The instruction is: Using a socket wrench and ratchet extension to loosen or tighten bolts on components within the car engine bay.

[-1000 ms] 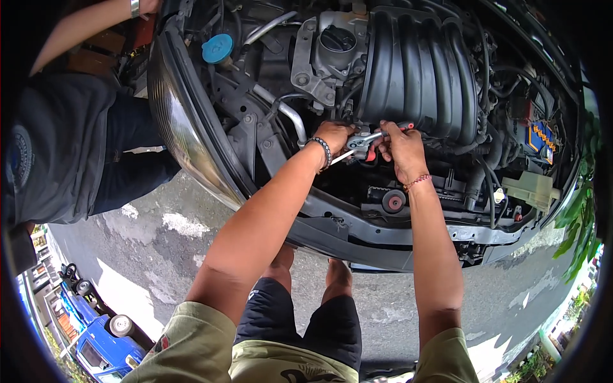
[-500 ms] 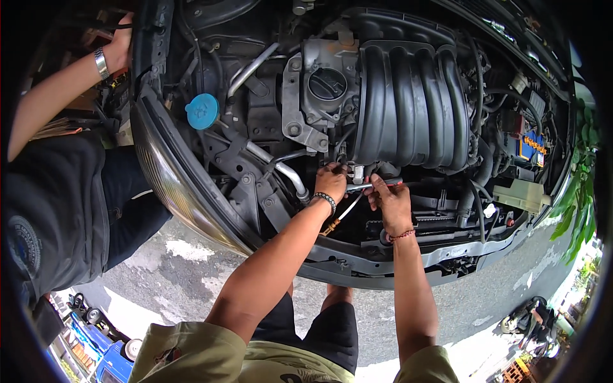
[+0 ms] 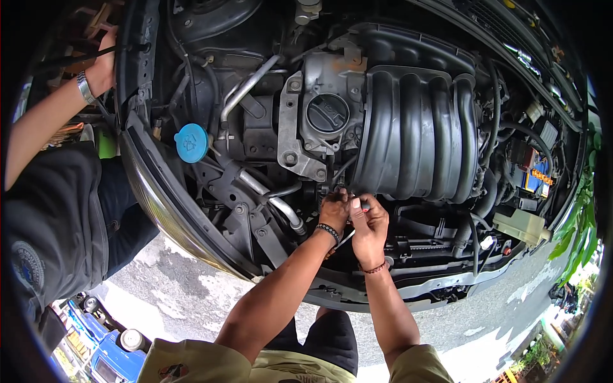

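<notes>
My left hand (image 3: 334, 212) reaches into the engine bay below the oil filler cap (image 3: 326, 112), fingers bent round something I cannot make out. Close against it on the right, my right hand (image 3: 369, 228) is closed on a tool with a red-tipped handle (image 3: 365, 208), most of it hidden by the fingers. A thin pale rod (image 3: 345, 239) shows behind my hands. The ribbed black intake manifold (image 3: 415, 134) lies just above and right of them, and a bent silver pipe (image 3: 284, 212) runs to their left.
At left, another person's hand (image 3: 101, 73) grips near the car's edge, beside a dark-clothed body (image 3: 54, 217). A blue reservoir cap (image 3: 191, 143), a battery (image 3: 530, 172) and a pale plastic reservoir (image 3: 514, 223) sit in the bay. A blue pickup (image 3: 105, 341) and leaves (image 3: 578, 236) are outside.
My hands sit lower in the view as more engine shows above. My right hand has moved in against my left; the tool's handle, earlier level across the view, is now mostly hidden.
</notes>
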The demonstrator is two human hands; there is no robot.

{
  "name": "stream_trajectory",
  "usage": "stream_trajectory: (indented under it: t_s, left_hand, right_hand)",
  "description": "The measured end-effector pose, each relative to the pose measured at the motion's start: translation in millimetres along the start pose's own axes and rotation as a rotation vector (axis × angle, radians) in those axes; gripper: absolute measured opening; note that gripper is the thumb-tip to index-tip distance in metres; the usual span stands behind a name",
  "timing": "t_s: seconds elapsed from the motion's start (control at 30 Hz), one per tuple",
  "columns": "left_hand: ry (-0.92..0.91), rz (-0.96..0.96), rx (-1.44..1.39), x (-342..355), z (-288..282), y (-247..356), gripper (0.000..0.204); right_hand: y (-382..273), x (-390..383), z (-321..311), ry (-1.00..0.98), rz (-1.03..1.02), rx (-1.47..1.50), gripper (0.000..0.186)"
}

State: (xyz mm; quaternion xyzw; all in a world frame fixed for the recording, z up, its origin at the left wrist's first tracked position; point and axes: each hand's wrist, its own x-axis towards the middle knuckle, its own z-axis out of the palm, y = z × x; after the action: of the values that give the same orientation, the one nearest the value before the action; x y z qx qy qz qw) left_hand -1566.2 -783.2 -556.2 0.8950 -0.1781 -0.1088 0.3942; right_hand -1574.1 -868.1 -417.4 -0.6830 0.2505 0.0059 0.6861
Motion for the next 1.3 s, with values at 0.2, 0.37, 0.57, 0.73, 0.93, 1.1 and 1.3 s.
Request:
stream_trajectory:
  t_s: [0.2,0.37,0.57,0.73,0.93,1.1,1.3]
  left_hand:
    - [0.021,-0.556,-0.402,5,6,8,0.028]
    - [0.09,-0.611,-0.672,0,11,-6,0.037]
    - [0.069,-0.98,-1.176,14,-15,30,0.034]
    - [0.129,-0.887,-0.996,11,-19,19,0.023]
    - [0.065,-0.958,-1.151,14,-26,26,0.021]
    - [0.054,-1.067,-1.301,19,-38,40,0.021]
    - [0.012,-1.081,-1.359,20,-44,40,0.025]
  right_hand:
    - [23,2,-12,0.193,-0.051,0.658,0.03]
    - [4,3,-36,0.248,-0.025,0.021,0.03]
    - [14,12,-46,0.106,0.031,0.537,0.024]
    - [-21,10,-33,-0.305,-0.149,-0.24,0.016]
    - [-31,-1,-33,-0.092,-0.298,-0.592,0.048]
    - [-7,-13,-30,0.001,-0.261,-0.751,0.095]
    - [-6,-10,-26,-0.085,-0.35,-0.745,0.081]
